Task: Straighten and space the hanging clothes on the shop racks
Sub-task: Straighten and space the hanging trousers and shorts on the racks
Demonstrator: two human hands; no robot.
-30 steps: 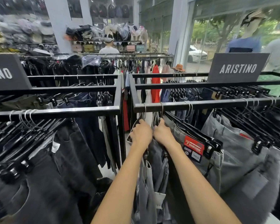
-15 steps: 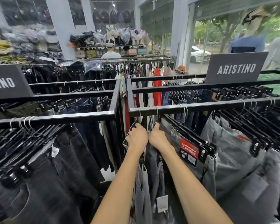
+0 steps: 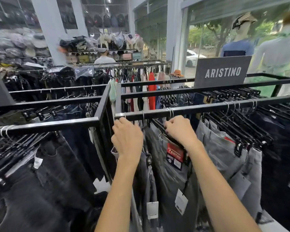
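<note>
Grey jeans (image 3: pixel 172 178) on black clip hangers hang from the near black rail (image 3: pixel 208 108) of the right rack. My left hand (image 3: pixel 126 138) is closed over the top of a dark grey pair (image 3: pixel 146 178) at the rail's left end. My right hand (image 3: pixel 179 131) grips the black hanger (image 3: pixel 159 124) of the grey jeans with the red tag (image 3: pixel 174 152). A gap shows between the two hands. More light grey jeans (image 3: pixel 224 153) and dark ones hang further right.
A second rack (image 3: pixel 45 124) full of black jeans stands at my left, a narrow gap between racks. An ARISTINO sign (image 3: pixel 222 72) tops the right rack. Further racks of clothes, a person in a white cap (image 3: pixel 104 56) and window mannequins (image 3: pixel 238 46) lie beyond.
My hands, close together under the rail before, have spread apart. The right hand slid the red-tagged jeans' hanger to the right; the left stayed near the rail's left end.
</note>
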